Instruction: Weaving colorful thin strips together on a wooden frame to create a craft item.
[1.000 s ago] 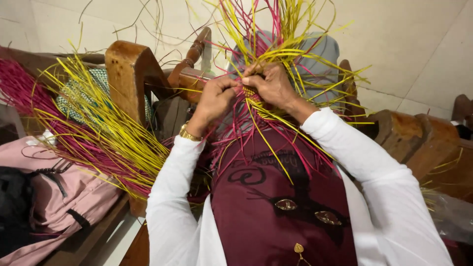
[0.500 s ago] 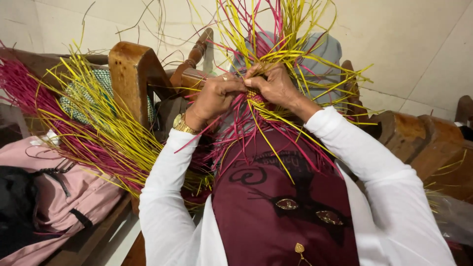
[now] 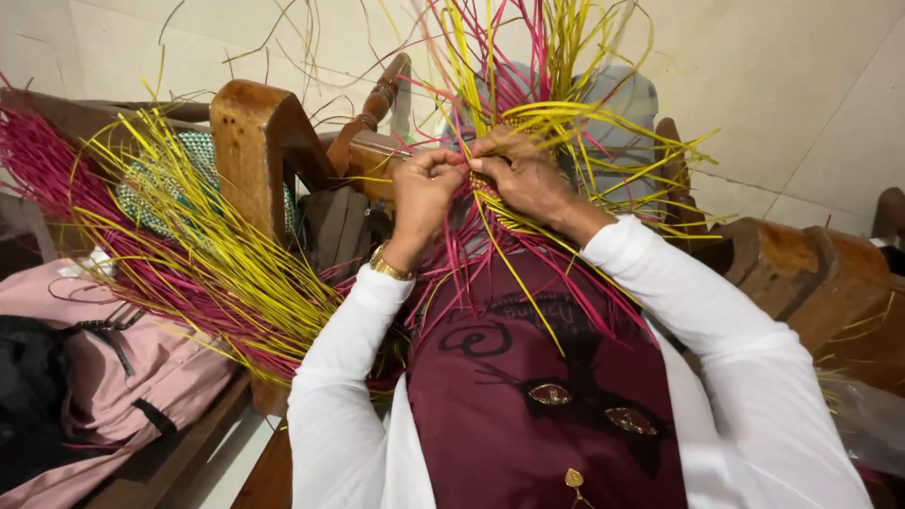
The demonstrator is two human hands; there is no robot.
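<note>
A small woven piece of yellow and pink strips is held up in front of me, with long loose strips fanning upward and hanging down over my maroon lap cloth. My left hand, a gold watch on its wrist, pinches pink strips at the piece's left edge. My right hand grips the woven part from the right, fingers curled over it. Both hands touch each other at the weave. The centre of the weave is mostly hidden by my fingers.
A loose bundle of yellow and pink strips lies to my left over a wooden chair arm. A pink bag and black bag sit lower left. Wooden furniture stands at right, a pale wall behind.
My left hand has turned upright and drawn in closer to the weave, its wrist dropping lower. My right hand stays on the woven piece, barely shifted.
</note>
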